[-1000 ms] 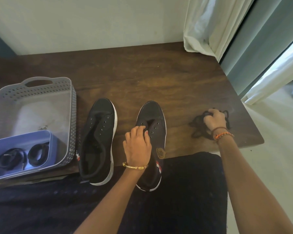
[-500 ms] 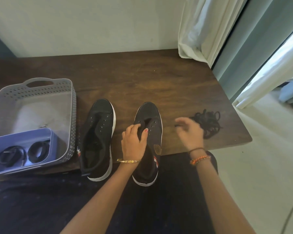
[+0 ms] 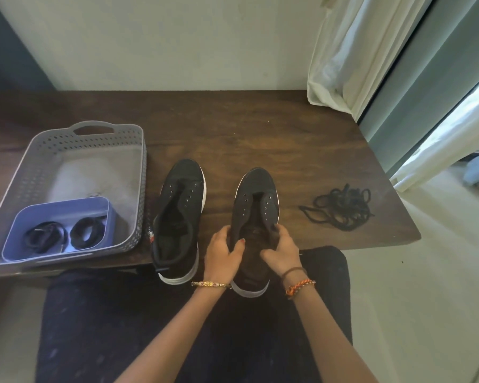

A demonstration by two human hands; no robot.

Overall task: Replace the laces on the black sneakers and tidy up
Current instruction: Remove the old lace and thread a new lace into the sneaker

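Both my hands (image 3: pixel 253 251) grip the unlaced right sneaker (image 3: pixel 256 217) at the counter's (image 3: pixel 260 128) near edge; next, I fetch a fresh lace (image 3: pixel 87 233).

Bg only: I've got dark wood table (image 3: pixel 260 128), wall, curtain, floor in head cam.
Table runs w/ far edge against pale wall (image 3: pixel 177 37); visible grain, worn lighter patch mid-top. White curtain (image 3: pixel 343 56) hangs at far-right corner, hem bunched, looks to touch tabletop there. Next to it a grey-blue panel (image 3: pixel 426 78), door or frame, can't tell which. Bright daylight strip far right. Pale floor (image 3: pixel 426 299) to the right of table. Dark blue-grey strip (image 3: pixel 9 42) at far left, prob. another wall section, unclear.
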